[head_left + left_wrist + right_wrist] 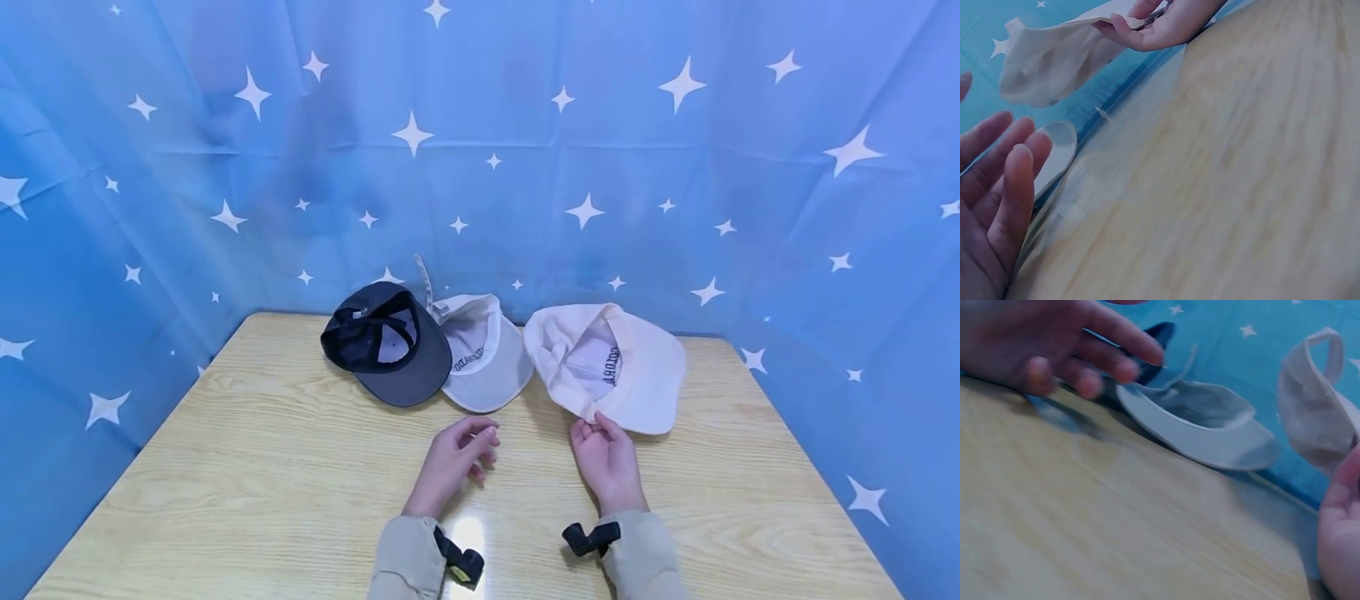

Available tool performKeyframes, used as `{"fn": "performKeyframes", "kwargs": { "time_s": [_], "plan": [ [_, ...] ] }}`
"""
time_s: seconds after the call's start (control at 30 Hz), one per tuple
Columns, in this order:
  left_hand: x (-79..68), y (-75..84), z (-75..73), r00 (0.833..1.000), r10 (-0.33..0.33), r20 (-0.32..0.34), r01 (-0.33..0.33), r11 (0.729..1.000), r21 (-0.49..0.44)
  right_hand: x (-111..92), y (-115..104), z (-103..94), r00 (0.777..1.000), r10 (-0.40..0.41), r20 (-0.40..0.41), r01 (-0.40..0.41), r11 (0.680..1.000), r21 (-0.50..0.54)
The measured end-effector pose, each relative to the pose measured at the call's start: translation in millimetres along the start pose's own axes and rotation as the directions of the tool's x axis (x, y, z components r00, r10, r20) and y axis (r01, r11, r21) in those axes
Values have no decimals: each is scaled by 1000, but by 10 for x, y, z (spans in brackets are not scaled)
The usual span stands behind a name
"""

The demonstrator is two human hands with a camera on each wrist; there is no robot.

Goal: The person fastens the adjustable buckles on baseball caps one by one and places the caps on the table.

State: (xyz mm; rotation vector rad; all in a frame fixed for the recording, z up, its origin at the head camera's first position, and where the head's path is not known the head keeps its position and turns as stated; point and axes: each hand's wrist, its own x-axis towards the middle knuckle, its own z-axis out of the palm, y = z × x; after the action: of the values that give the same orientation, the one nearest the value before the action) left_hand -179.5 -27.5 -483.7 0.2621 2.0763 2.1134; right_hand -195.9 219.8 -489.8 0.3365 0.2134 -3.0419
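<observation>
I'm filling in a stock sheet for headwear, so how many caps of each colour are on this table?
Dark cap: 1
Light grey cap: 1
Cream cap, pinched at its edge by the right hand: 1
Total: 3

The 2 sleeves are pale beige and lightly creased. The left wrist camera is black, with a small yellowish patch. The right wrist camera is black too.
</observation>
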Motion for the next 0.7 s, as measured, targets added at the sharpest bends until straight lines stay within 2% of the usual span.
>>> {"fn": "performKeyframes", "kwargs": {
  "time_s": [0.13,0.23,0.37,0.47,0.57,0.7],
  "plan": [
    [-15,14,8,1000,10,16,-10,1000,0,-83,144,9,1000,19,-16,-19,1000,-21],
    [-40,93,27,999,24,39,-23,1000,-17,-131,222,12,1000,27,-2,-27,999,-47],
    [-59,198,106,994,7,112,-3,999,-41,-188,291,1,998,45,36,-43,997,-66],
    [-34,156,193,988,-23,152,26,1000,-18,-237,332,-9,997,51,55,-45,994,-102],
    [10,60,255,990,-35,134,34,999,9,-268,367,-1,997,50,57,-39,984,-175],
    [47,6,281,993,-44,112,43,999,11,-279,400,27,994,71,88,-38,940,-338]
  ]
}}
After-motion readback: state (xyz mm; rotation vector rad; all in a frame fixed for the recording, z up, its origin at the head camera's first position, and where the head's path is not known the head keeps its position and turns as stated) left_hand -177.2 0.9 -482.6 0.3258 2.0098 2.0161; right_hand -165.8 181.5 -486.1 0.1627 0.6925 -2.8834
